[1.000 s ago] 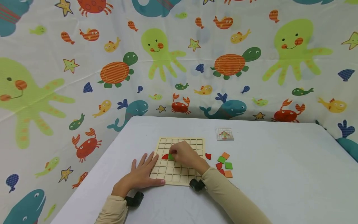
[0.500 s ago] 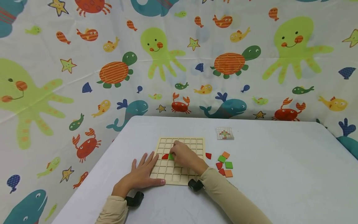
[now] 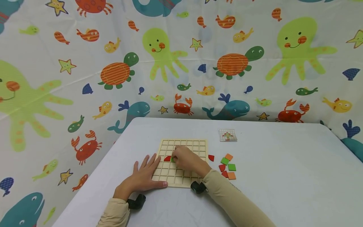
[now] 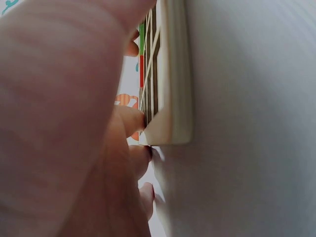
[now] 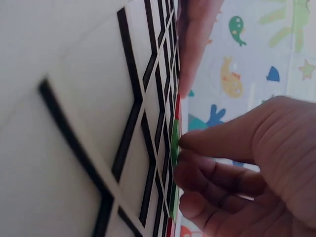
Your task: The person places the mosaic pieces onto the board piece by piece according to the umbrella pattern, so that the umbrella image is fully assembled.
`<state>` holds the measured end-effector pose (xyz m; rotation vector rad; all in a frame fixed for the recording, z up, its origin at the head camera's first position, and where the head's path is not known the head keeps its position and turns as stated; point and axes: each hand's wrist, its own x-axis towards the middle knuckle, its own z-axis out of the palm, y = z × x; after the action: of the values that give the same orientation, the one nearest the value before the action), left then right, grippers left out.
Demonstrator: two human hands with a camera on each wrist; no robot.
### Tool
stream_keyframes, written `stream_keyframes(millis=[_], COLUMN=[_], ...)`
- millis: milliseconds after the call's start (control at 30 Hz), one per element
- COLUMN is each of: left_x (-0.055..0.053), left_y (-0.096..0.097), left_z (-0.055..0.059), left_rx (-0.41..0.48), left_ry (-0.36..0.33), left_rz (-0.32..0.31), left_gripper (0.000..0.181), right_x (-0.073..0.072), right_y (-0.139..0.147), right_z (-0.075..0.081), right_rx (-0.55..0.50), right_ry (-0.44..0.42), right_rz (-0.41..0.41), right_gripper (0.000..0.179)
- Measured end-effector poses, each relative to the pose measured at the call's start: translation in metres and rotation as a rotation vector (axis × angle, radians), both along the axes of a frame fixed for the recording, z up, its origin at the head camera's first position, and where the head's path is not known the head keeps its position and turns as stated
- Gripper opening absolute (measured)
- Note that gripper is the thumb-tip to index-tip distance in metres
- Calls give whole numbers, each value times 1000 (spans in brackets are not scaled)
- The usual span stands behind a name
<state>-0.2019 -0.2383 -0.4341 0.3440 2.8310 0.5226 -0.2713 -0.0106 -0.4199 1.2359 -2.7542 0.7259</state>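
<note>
Right hand [image 3: 187, 158] touching green piece [image 5: 175, 140], left hand [image 3: 143, 177] on board [image 3: 179, 180], 7 loose pieces [image 3: 232, 167]

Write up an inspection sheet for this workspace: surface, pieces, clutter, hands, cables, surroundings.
Surface: white table
Job's things: gridded board bearing a red piece and at least one green piece; seven loose pieces to its right; picture card farther back
Clutter: nothing seen
Hands: left hand spread at the board's left side; right hand touching green piece, grip unclear
Cables: nothing seen
Surroundings: sea-animal cloth behind table
</note>
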Motion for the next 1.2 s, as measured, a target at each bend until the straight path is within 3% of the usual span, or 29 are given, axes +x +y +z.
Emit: stream_keyframes(millis=[433, 767, 1200], left_x=[0, 1, 4], left_y=[1, 2, 4], left_z=[-3, -1, -2], left_rx=[1, -12, -7], left_ry=[0, 5, 6], left_rz=[-2, 3, 10], left_gripper=[122, 122, 122], right_x=[-6, -14, -19], right_y=[17, 58, 99], right_z=[17, 33, 47], right_rx=[-80, -97, -52], right_ry=[-164, -291, -395], right_rz=[10, 46, -79], right_gripper=[17, 37, 50])
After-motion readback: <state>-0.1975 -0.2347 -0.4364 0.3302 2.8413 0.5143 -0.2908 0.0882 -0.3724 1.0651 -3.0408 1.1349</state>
